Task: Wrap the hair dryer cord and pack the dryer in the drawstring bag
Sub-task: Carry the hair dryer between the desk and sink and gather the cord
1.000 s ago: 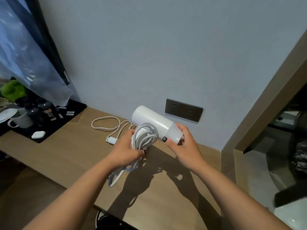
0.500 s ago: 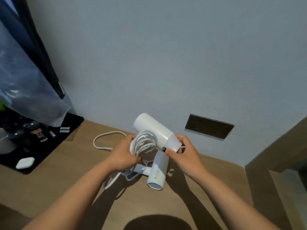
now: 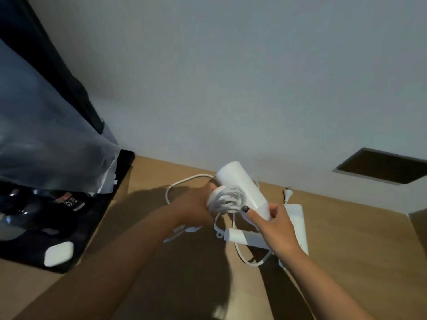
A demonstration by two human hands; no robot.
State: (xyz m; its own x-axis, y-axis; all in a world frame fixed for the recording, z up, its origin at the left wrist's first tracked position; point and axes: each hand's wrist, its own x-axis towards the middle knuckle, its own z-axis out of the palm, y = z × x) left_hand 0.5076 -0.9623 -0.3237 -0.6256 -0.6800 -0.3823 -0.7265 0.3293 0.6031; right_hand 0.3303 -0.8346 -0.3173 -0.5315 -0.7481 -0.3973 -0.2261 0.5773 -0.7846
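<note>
Arms: both are showing bare from forearm to wrist, no sleeves reaching into view.
Left hand [image 3: 194, 204]: is wearing nothing visible.
Right hand [image 3: 276, 225]: thumbnail is wearing dark polish with pale speckles; no rings showing.

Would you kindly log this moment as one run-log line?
left hand: holds cord coil | right hand: grips hair dryer | plug: loose on desk | bag: unseen
</note>
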